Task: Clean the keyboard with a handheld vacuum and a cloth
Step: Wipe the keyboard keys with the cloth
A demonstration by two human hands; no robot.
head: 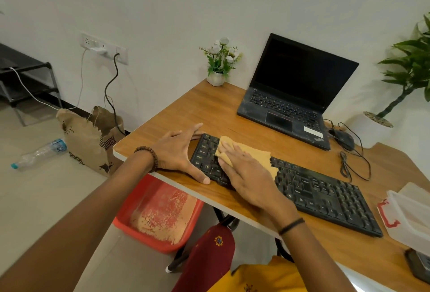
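The person's two forearms reach in from 6 and 7 o'clock over the near edge of the wooden table. The right hand, with a thin black band on its wrist, lies flat with its fingers straight and together. It presses a tan cloth down on the left part of the black keyboard. The cloth spreads out past the fingertips toward 12 and 2 o'clock and covers several rows of keys.

The left hand, with a beaded bracelet on its wrist, sits at 9 o'clock from the cloth. Its fingers are spread and straight. The thumb rests against the keyboard's near left corner and the fingers reach to its far left corner. It braces that end without curling round it.

The keyboard lies slantwise along the table's near edge, running from the hands toward 4 o'clock. A clear plastic box with a red clasp stands at 3 o'clock from it. Under the table at 7 o'clock sits a red bin.

Farther back, at 1 o'clock from the hands, an open laptop shows a dark screen. A wired mouse sits just beside its right corner. A small pot of white flowers stands at 12 o'clock against the wall. A leafy plant in a white pot is at 2 o'clock. On the floor at 9 o'clock, a paper bag stands and a plastic bottle lies.
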